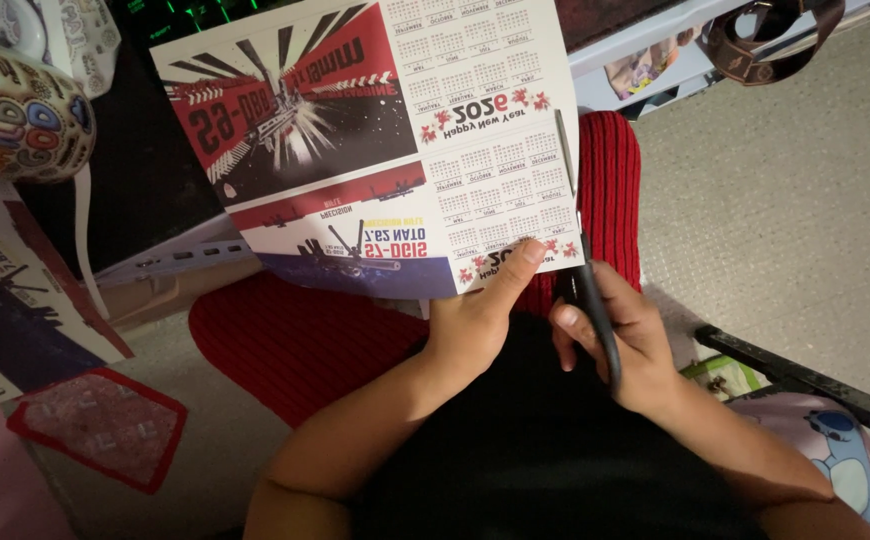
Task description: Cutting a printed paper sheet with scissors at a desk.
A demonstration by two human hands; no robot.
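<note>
My left hand (480,310) pinches the near edge of a printed calendar sheet (375,140), thumb on top near its lower right corner. The sheet shows red, black and white pictures on the left and calendar grids on the right, and it is held up over my lap. My right hand (620,340) grips the black handles of a pair of scissors (580,250). The thin blades run up along the sheet's right edge. Both hands sit close together above red trousers (295,340) and a black top.
A patterned mug (15,110) stands at the upper left. Another printed sheet (15,290) and a red-edged offcut (95,425) lie at the left. A dark keyboard with green lights (185,12) is at the top. A black chair frame (805,385) and carpet are at the right.
</note>
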